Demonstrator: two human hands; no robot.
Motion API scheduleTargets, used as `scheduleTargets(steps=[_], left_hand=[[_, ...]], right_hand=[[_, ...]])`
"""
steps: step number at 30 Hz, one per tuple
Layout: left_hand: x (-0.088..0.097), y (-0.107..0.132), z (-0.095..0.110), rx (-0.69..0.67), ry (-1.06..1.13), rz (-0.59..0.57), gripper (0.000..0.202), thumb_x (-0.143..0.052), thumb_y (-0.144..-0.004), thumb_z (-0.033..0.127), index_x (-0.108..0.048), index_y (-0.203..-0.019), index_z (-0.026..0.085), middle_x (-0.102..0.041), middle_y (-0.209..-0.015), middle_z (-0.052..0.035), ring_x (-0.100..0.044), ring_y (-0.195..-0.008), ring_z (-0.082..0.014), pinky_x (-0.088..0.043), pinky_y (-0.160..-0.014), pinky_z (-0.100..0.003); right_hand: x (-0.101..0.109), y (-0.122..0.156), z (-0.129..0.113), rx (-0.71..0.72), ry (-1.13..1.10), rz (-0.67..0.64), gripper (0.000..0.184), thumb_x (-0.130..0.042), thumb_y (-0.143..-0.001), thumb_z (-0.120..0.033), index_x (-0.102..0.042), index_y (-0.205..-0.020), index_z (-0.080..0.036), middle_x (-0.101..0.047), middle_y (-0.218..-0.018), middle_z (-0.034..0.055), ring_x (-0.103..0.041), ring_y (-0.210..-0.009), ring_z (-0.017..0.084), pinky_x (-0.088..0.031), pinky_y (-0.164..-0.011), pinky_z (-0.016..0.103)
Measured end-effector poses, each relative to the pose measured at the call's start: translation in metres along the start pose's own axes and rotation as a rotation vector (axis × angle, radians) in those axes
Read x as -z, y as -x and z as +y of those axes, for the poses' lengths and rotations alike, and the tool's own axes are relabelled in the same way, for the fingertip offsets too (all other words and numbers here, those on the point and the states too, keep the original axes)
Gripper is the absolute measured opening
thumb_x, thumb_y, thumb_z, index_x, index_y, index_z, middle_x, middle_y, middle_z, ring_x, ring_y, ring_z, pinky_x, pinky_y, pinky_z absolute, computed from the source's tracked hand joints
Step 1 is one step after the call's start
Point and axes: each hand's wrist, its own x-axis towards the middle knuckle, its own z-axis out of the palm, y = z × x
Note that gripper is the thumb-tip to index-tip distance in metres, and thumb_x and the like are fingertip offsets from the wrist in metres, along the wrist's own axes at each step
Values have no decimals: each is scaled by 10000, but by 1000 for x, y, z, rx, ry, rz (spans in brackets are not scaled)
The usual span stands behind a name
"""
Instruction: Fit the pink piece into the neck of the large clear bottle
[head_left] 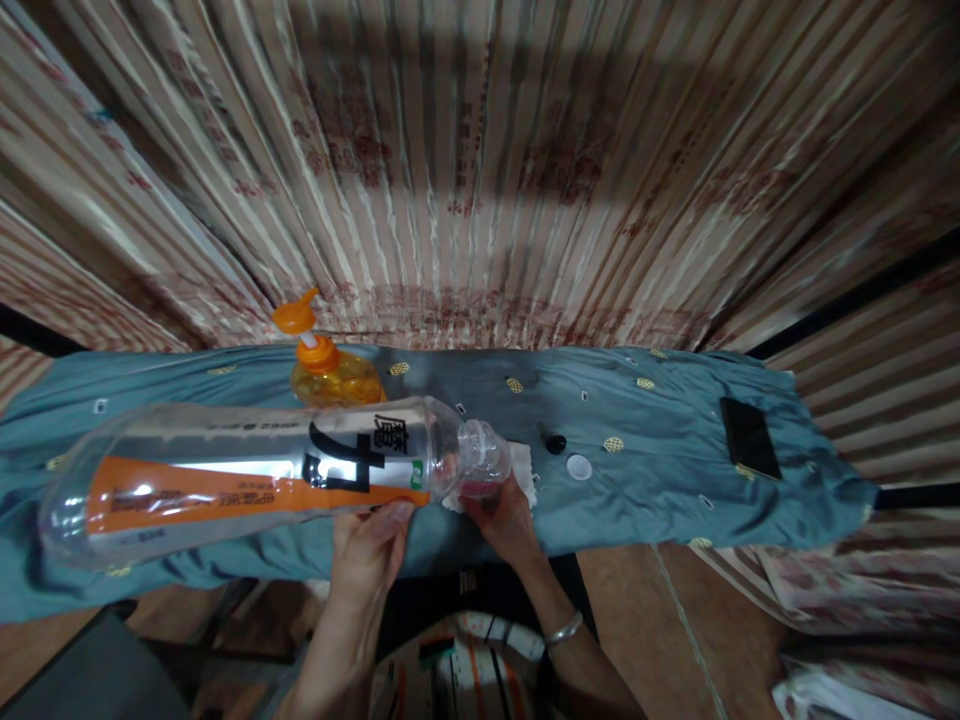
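Observation:
My left hand (pixel 375 540) is wrapped under a large clear plastic bottle (pixel 247 480) with an orange and silver label. The bottle lies nearly level, its neck pointing right. Around a small clear container (pixel 491 462) with something pinkish in its lower part, the fingers of my right hand (pixel 511 522) are closed. The bottle's mouth meets or overlaps this container; I cannot tell whether it sits inside. Whether any liquid passes between them is too small to see. Below the container, a piece of white paper or cloth (pixel 525 470) lies on the table.
An orange pump bottle (pixel 341 375) stands behind the large bottle. Right of my right hand lie a small black cap (pixel 556 443) and a white round lid (pixel 579 467). A flat black object (pixel 750 438) rests farther right on the blue-green tablecloth (pixel 660 470). Patterned curtains (pixel 465 180) hang behind.

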Motion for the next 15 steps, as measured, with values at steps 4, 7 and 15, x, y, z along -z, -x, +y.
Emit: scheduleTargets(steps=[4, 7, 15], left_hand=[[-5, 1, 7, 23, -29, 11, 813, -977, -281, 366, -737, -1051, 262, -761, -917, -46, -737, -905, -307, -637, -756, -388], [-10, 1, 11, 27, -25, -2, 800, -983, -276, 382, -735, -1029, 278, -761, -924, -43, -733, -920, -301, -635, -746, -368], [-7, 0, 9, 42, -19, -22, 777, -986, -270, 399, -724, -991, 276, -759, -869, -15, -735, -704, -243, -635, -722, -405]], right_hand=[[1, 1, -3, -9, 6, 18, 760, -798, -750, -406, -488, -1420, -225, -677, -1312, 126, -647, -1239, 332, -547, -1044, 510], [2, 0, -5, -65, -4, 43, 880, -819, -722, -414, -415, -1479, -220, -665, -1337, 132, -644, -1244, 334, -545, -1050, 508], [1, -1, -5, -42, -16, 56, 765, -821, -726, -426, -497, -1385, -212, -697, -1278, 119, -674, -1192, 327, -574, -1002, 495]])
